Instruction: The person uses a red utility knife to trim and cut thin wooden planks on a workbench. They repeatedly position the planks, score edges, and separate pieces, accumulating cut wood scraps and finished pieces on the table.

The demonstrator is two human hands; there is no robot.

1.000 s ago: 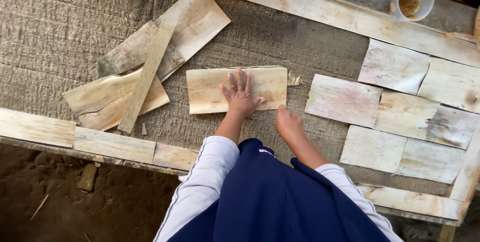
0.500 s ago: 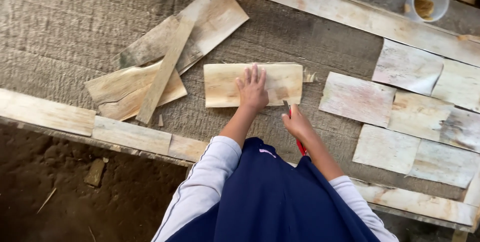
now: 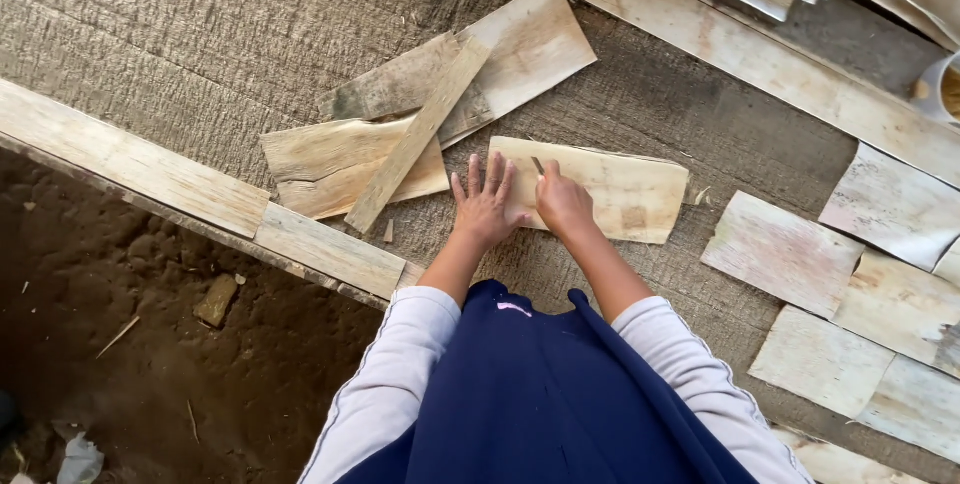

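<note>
Where the head view looks straight down, a pale rectangular wood sheet (image 3: 610, 189) is seen lying flat on a grey, coarse-textured mat (image 3: 200, 34). Its long axis is laid left to right across the scene, slightly tilted so that the right end sits a little nearer than the left. Its left end is covered by the two hands.

The left hand (image 3: 487, 206) is pressed flat, palm down, with the fingers spread apart and pointed away from the person; it is laid across the left edge of the sheet and partly on the mat. The right hand (image 3: 563, 202) is closed together around a thin dark tool (image 3: 538, 166), whose tip is pointed away and set against the sheet just beside the left hand. What kind of tool it is cannot be told.

Just left of the sheet, a loose pile of wood pieces (image 3: 420, 114) is seen, with a narrow strip (image 3: 420, 134) laid diagonally over it. To the right, well apart from the hands, several whitish sheets (image 3: 780, 249) are spread side by side on the mat. A long plank (image 3: 130, 159) is laid along the near left edge of the mat, with dark soil (image 3: 150, 344) beyond it. White sleeves (image 3: 400, 364) and a dark blue garment (image 3: 540, 394) are seen at the near edge.
</note>
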